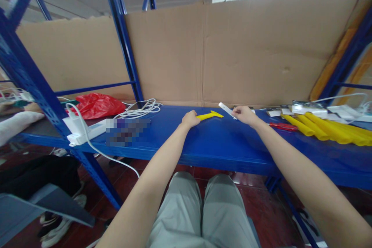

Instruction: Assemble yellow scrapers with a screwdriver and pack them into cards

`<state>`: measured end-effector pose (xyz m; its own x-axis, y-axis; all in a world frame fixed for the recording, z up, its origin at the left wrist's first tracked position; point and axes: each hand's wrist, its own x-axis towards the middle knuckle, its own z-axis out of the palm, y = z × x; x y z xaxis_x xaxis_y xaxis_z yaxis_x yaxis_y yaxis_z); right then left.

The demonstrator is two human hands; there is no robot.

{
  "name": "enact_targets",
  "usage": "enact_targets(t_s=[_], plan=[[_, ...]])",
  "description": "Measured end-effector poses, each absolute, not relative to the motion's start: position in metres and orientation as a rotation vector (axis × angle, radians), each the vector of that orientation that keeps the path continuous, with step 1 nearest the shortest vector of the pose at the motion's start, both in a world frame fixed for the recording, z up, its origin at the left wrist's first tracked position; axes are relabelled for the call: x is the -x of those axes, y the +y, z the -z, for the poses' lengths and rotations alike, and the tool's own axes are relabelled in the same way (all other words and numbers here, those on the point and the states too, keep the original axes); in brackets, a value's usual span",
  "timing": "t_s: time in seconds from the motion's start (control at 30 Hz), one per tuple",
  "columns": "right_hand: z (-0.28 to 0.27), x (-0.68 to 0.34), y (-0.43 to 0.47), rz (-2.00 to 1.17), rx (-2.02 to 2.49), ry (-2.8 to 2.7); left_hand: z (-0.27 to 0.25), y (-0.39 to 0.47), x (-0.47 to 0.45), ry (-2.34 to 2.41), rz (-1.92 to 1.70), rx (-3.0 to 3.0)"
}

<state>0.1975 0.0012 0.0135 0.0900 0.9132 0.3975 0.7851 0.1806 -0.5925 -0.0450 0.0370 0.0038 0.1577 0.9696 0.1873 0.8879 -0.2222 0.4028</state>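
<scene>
A person sits at a blue surface [215, 145], both bare arms stretched forward over it. The left hand [191, 119] has its grip closed around one end of a yellow T-shaped tool [209, 116], whose crosspiece points right, toward the other hand. The right hand [244, 114] has its grip pinched on the lower end of a slim white strip [226, 109], which tilts up and left. Tool and strip are near each other but apart, in front of an upright cardboard panel [247, 50].

To the right lie a small red bundle [281, 126] and a row of yellow tubular pieces [322, 127], with small boxes [309, 108] behind. On the left are a white power strip [94, 129], a red plastic bag [99, 105] and a coiled white cable [142, 108]; a pixelated patch hides something nearby. At the far left, another person's pale sleeve [20, 126] shows.
</scene>
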Motion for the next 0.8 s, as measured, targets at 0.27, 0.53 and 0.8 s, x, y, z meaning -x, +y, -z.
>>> enact_targets(t_s=[0.27,0.53,0.8], plan=[[-0.014,-0.198,-0.002,-0.263,1.655,-1.544,-0.015,0.029,0.046,2.143,-0.457,-2.145],[-0.010,-0.197,0.002,-0.268,1.724,-1.555,0.001,0.036,0.040,1.692,-0.597,-2.569],[-0.014,-0.168,-0.001,-0.438,1.760,-1.630,0.009,0.043,0.037,1.525,-0.537,-2.694]])
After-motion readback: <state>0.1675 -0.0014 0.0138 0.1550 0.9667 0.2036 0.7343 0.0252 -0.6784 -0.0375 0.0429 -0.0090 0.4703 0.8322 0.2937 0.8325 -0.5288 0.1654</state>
